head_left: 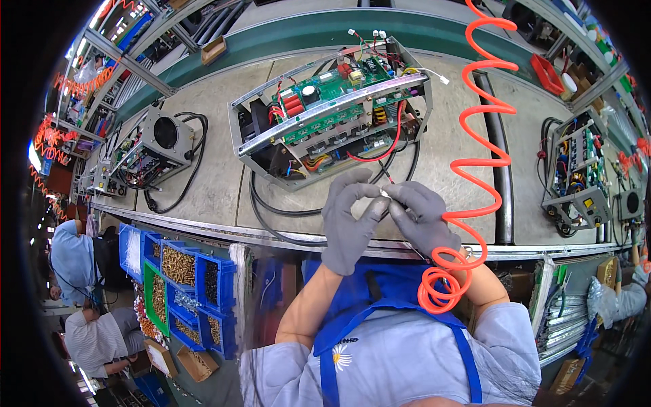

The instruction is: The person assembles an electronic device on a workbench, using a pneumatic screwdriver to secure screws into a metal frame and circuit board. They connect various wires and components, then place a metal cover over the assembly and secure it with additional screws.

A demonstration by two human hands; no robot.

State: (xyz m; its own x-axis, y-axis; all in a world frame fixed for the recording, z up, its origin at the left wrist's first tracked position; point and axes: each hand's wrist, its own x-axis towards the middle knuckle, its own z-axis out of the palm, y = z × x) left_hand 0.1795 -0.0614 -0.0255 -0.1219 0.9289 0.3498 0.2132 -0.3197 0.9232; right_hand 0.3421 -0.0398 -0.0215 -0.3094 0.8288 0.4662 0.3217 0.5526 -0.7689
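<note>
Both my hands wear grey gloves and meet in front of an open-framed electronic unit [332,115] with green circuit boards. My left hand [351,220] is closed in a pinch, thumb against fingertip. Fingertip to fingertip with it, my right hand [422,214] pinches too. Between them shows a small whitish piece [385,194], perhaps a wire end; its kind is too small to tell. A thin dark lead with a reddish part rises from the fingers toward the unit. Black cable [271,207] loops on the bench below the unit.
An orange coiled hose [483,163] hangs down beside my right hand and curls over my forearm. More open units stand at the left [159,146] and right [576,169]. Blue bins [215,281] of fasteners sit below the bench edge at left. Other people are at far left and right.
</note>
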